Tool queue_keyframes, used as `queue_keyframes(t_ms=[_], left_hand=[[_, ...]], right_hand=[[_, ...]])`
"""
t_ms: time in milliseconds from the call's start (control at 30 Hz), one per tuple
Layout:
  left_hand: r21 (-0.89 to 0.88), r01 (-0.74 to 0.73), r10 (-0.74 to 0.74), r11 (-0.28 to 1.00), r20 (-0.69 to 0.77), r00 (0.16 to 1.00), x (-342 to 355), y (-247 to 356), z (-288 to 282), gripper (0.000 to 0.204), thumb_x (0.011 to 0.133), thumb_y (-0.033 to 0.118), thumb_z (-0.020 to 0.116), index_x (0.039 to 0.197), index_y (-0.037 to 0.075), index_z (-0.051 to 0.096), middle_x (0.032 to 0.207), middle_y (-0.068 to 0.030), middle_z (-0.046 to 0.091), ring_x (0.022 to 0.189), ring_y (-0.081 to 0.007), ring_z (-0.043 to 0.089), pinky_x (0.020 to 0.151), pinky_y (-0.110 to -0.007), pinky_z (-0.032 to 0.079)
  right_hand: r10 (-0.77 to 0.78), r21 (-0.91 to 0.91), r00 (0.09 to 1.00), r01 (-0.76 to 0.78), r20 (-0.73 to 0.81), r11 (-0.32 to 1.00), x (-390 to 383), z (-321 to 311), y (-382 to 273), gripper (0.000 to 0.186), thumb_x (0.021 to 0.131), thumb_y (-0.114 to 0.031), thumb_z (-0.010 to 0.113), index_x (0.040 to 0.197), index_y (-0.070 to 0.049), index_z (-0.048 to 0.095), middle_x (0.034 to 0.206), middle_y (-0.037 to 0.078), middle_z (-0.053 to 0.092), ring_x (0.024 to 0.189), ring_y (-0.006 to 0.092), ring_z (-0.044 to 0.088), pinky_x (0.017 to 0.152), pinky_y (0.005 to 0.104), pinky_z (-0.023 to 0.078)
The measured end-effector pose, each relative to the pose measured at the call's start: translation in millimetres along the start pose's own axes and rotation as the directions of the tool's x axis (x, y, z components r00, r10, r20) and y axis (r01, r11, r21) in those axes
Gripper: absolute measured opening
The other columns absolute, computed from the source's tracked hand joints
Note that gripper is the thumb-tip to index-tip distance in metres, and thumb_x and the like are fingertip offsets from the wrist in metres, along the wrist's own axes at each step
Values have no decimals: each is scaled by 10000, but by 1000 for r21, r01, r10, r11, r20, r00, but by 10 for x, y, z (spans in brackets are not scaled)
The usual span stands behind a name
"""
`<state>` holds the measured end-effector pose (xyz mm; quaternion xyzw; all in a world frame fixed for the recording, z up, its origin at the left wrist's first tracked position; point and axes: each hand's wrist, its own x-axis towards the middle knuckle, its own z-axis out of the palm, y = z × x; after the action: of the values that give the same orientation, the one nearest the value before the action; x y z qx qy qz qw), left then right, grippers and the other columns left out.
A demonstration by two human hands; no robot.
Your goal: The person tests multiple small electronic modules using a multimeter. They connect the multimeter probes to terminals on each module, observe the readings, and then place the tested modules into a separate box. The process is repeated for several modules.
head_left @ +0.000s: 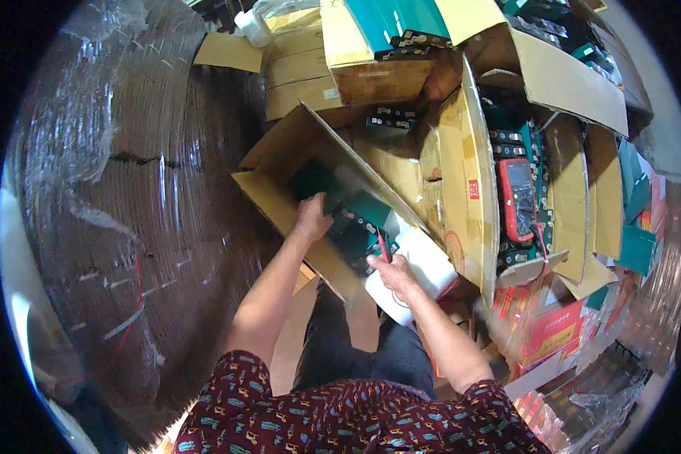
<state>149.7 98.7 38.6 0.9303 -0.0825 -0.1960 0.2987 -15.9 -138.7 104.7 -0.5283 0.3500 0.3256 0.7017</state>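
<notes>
Inside carton [280, 142] | batteries [349, 233] | between left hand [312, 218] (grip unclear) and right hand [394, 276] (grasping probe [383, 247])

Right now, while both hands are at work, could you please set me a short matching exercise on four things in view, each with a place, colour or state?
Column one:
1. Left hand
2. Multimeter
3. Foam-like slab
4. Right hand

Column two:
A. Holding a red probe
B. White in colour
C. Reaching into the angled carton
D. Red-cased, lying in the carton on the right

Right pairs: 1-C, 2-D, 3-B, 4-A.
</notes>
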Motion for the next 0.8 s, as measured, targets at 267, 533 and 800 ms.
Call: queue_keyframes(t_ms=[267,533,800], left_hand=[[424,-30,-174,905,436,883,821,-27,795,1218,726,251,927,1685,377,186,1745,-247,136,1547,-551,253,1119,-688,444],[425,-224,34,877,410,912,1083,-415,1261,1063,727,132,876,1612,421,363,1757,-157,136,1579,-472,225,1064,-701,476],[590,-262,39,764,362,931,1129,-1335,1292,894,783,222,861,1555,398,447,1749,-147,173,1578,-464,233,1125,-683,426]], right_hand=[[-301,-289,945,254,-130,923,1054,155,426,343,1001,-391,711,1031,-50,737,861,22,702,800,123,635,715,304,519],[-383,-445,897,257,-221,858,1147,125,195,363,998,-343,693,1087,9,705,933,261,713,886,388,699,836,457,530],[-357,-489,897,196,-262,850,1153,64,-499,377,1012,-268,677,1307,-35,701,1179,187,761,1107,295,714,1000,372,518]])
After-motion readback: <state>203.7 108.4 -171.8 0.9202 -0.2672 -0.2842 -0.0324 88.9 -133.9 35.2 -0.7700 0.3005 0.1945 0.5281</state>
